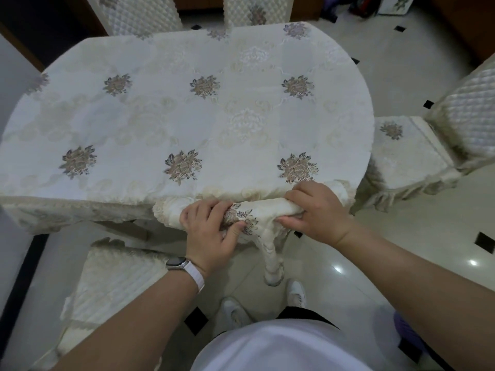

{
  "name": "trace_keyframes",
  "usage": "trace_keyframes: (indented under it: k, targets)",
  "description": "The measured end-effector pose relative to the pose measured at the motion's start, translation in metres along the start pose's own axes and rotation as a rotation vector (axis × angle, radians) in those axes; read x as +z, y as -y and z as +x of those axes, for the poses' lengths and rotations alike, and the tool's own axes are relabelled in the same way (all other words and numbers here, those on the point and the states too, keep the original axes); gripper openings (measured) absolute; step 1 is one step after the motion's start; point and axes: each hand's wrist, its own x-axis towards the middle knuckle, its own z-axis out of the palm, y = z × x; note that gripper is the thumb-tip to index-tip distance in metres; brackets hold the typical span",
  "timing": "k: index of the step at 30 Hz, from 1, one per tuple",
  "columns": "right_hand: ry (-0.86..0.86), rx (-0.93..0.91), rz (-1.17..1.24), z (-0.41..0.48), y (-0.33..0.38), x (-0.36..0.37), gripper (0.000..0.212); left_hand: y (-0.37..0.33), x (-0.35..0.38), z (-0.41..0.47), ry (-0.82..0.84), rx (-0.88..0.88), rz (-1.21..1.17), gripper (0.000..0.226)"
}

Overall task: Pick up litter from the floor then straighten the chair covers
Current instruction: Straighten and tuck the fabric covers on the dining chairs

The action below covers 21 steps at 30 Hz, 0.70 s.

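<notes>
The left hand and right hand both clasp the bunched chair cover at the near edge of the table; no litter shows on the visible floor, so straightening appears begun, not finished.

No legible text, label, brand, number or sign appears in the head view. The screen of the silver-cased wristwatch with white strap is dark and shows no readable characters.
</notes>
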Motion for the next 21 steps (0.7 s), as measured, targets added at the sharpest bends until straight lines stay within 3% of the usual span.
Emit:
trace_keyframes:
  k: [13, 21]
  targets:
    - [0.13, 0.055, -0.03, -0.007, -0.002, 0.028, 0.048, 0.031, 0.006, 0.0, 0.219, 0.001, 0.015, 0.046]
    - [0.136, 0.037, -0.083, -0.003, 0.0, 0.026, 0.049, 0.03, 0.005, 0.0, 0.201, 0.005, 0.028, 0.046]
